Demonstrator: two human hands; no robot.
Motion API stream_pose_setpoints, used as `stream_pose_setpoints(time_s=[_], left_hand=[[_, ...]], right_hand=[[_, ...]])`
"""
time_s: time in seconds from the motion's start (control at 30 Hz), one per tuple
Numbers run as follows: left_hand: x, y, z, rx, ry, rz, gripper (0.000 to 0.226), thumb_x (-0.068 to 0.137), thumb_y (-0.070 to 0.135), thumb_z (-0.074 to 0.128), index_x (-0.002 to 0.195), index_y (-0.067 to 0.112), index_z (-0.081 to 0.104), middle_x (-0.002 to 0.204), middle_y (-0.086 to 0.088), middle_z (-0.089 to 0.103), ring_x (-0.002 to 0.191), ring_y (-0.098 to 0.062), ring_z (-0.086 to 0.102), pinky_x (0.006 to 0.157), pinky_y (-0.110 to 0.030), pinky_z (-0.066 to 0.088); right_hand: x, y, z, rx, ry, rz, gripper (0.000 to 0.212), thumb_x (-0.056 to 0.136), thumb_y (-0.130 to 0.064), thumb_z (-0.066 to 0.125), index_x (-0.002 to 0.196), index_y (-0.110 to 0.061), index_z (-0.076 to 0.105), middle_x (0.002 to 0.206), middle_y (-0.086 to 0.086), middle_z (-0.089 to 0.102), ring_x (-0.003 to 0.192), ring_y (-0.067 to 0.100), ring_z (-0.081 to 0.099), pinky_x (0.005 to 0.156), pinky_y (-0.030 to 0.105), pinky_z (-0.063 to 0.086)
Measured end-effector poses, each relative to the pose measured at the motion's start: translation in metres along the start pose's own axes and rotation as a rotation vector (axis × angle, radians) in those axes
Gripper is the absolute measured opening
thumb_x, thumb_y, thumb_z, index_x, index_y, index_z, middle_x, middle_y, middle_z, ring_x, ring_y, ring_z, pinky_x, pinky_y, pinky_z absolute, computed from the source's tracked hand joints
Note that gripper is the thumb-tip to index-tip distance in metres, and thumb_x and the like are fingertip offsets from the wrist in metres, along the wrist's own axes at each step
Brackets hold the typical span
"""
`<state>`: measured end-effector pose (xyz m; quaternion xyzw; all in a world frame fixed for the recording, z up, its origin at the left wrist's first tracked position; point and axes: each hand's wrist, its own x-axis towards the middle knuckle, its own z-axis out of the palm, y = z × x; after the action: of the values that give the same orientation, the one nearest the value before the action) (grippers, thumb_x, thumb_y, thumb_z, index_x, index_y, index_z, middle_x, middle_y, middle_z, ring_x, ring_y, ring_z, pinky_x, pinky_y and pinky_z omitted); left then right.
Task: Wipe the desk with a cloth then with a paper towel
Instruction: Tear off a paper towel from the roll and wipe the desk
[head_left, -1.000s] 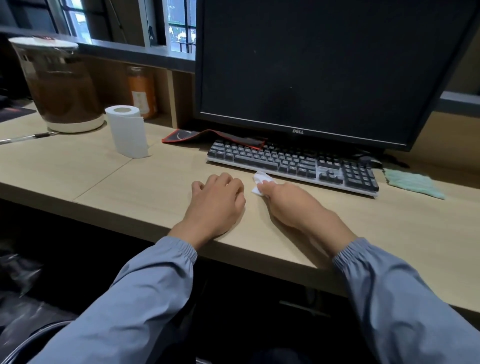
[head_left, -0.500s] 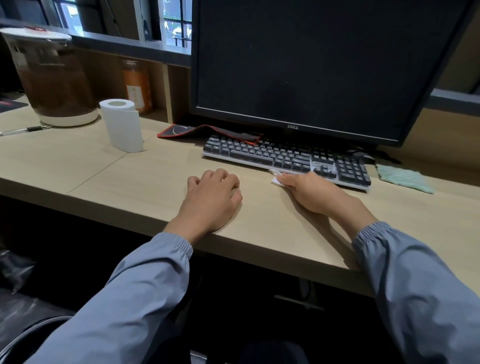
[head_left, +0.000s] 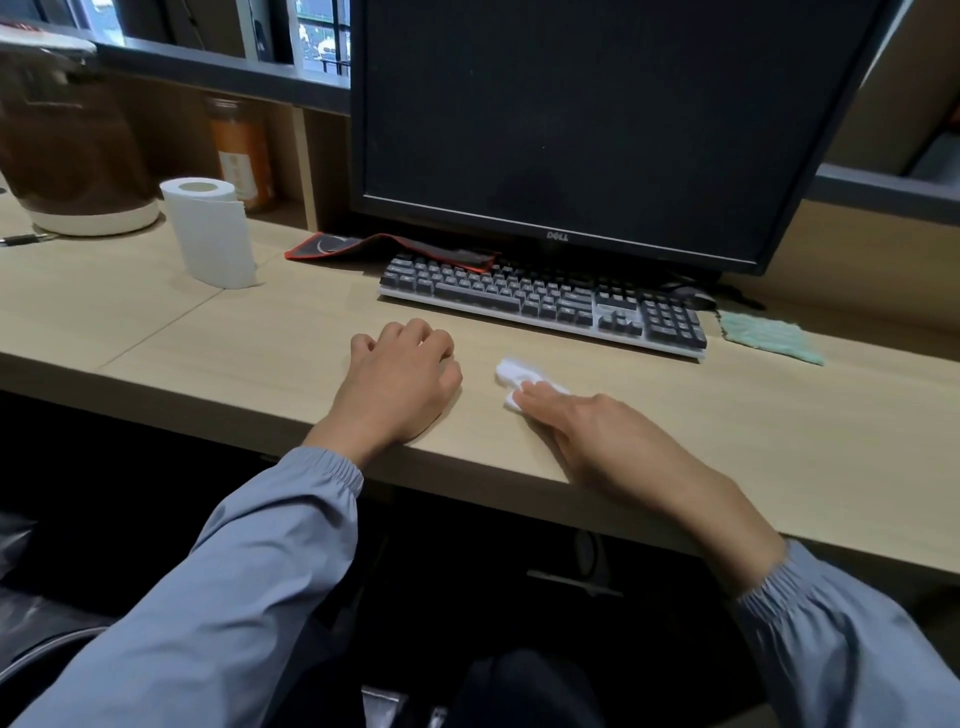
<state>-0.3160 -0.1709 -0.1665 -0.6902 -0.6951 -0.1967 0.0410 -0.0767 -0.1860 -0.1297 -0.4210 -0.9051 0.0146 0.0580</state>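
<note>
The right hand (head_left: 597, 436) presses the towel (head_left: 511, 371) onto the desk (head_left: 260, 353) before the keyboard (head_left: 540, 299) with straight fingers (head_left: 545, 395), spreading wiping pressure, while the left hand (head_left: 400, 384) (loosely curled, empty) rests alongside, presumably bracing.

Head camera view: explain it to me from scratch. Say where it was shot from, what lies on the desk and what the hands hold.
No machine here: a person wears one camera on the head, looking down at their own hands. The left hand rests loosely curled on the wooden desk, holding nothing. The right hand presses a crumpled white paper towel onto the desk with straight fingers. Behind stand a keyboard, a dark monitor, a paper roll at left and a green cloth at right.
</note>
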Motion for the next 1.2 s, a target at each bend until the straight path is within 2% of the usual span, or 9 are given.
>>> stream_pose_setpoints(time_s=[0.07,0.17,0.27,0.37,0.43,0.57,0.7,0.9,1.2], left_hand=[[0.000,0.001,-0.001,0.003,-0.011,-0.003,0.035,0.106,0.040,0.035,0.130,0.026,0.056,0.134,0.001,0.053,0.121,-0.022,0.046,0.103,-0.049,0.031],[0.000,0.001,0.000,0.011,-0.020,0.005,0.036,0.106,0.042,0.035,0.131,0.026,0.055,0.135,0.001,0.052,0.122,-0.022,0.046,0.103,-0.049,0.030],[0.001,0.000,0.001,0.021,-0.008,0.001,0.035,0.105,0.042,0.036,0.128,0.026,0.057,0.132,0.000,0.053,0.121,-0.024,0.047,0.100,-0.048,0.031],[0.000,0.003,0.001,0.023,-0.018,0.001,0.035,0.105,0.042,0.035,0.127,0.025,0.057,0.130,-0.001,0.054,0.120,-0.025,0.047,0.098,-0.049,0.031],[-0.001,0.002,0.001,0.033,-0.018,0.011,0.036,0.105,0.042,0.035,0.127,0.025,0.057,0.131,-0.001,0.054,0.119,-0.025,0.048,0.098,-0.049,0.031],[-0.001,0.001,0.000,0.031,-0.018,0.008,0.036,0.105,0.043,0.035,0.127,0.025,0.058,0.131,-0.002,0.054,0.119,-0.025,0.048,0.099,-0.050,0.032],[0.000,0.002,-0.001,0.037,-0.026,0.002,0.037,0.105,0.044,0.036,0.128,0.025,0.058,0.132,-0.002,0.054,0.120,-0.026,0.048,0.098,-0.050,0.032],[-0.002,0.006,-0.003,0.028,-0.025,-0.023,0.036,0.105,0.043,0.037,0.128,0.026,0.058,0.133,-0.002,0.054,0.122,-0.025,0.048,0.099,-0.049,0.031],[-0.004,0.009,-0.008,0.030,-0.048,-0.007,0.035,0.106,0.041,0.037,0.127,0.023,0.059,0.132,-0.003,0.055,0.120,-0.026,0.050,0.101,-0.051,0.034]], right_hand=[[-0.019,-0.008,0.004,0.033,-0.020,-0.056,0.040,0.111,-0.037,0.032,0.149,-0.032,0.043,0.157,-0.007,0.045,0.122,0.027,0.062,0.092,0.044,0.052],[-0.049,-0.015,0.010,0.068,-0.056,-0.099,0.065,0.095,-0.032,0.016,0.157,-0.031,0.035,0.168,-0.005,0.026,0.149,0.016,0.036,0.108,0.042,0.046],[-0.069,-0.028,0.016,0.059,-0.009,-0.118,0.069,0.093,-0.020,0.015,0.160,-0.030,0.029,0.169,-0.007,0.017,0.154,0.008,0.017,0.110,0.036,0.045],[-0.085,-0.028,0.021,0.099,-0.015,-0.116,0.069,0.093,-0.030,0.010,0.161,-0.031,0.026,0.170,-0.012,0.009,0.154,0.002,0.008,0.114,0.027,0.038],[-0.088,-0.026,0.024,0.111,0.024,-0.126,0.072,0.090,-0.033,0.012,0.160,-0.027,0.032,0.169,-0.010,0.017,0.153,0.003,0.017,0.114,0.027,0.038],[-0.081,-0.023,0.034,-0.016,0.215,-0.152,0.053,0.093,-0.025,0.042,0.145,-0.022,0.056,0.152,-0.003,0.053,0.137,0.013,0.052,0.098,0.022,0.048],[-0.065,-0.020,0.050,-0.028,0.288,-0.214,0.051,0.100,-0.018,0.039,0.150,-0.015,0.051,0.153,0.003,0.052,0.142,0.015,0.046,0.113,0.026,0.039],[-0.032,-0.036,0.073,-0.012,0.430,-0.263,0.042,0.099,-0.014,0.047,0.137,-0.004,0.062,0.139,0.013,0.064,0.129,0.026,0.060,0.103,0.040,0.053],[-0.086,0.015,0.050,-0.007,0.523,-0.215,0.037,0.097,-0.010,0.057,0.132,-0.014,0.068,0.143,0.001,0.060,0.130,0.014,0.058,0.105,0.029,0.050]])
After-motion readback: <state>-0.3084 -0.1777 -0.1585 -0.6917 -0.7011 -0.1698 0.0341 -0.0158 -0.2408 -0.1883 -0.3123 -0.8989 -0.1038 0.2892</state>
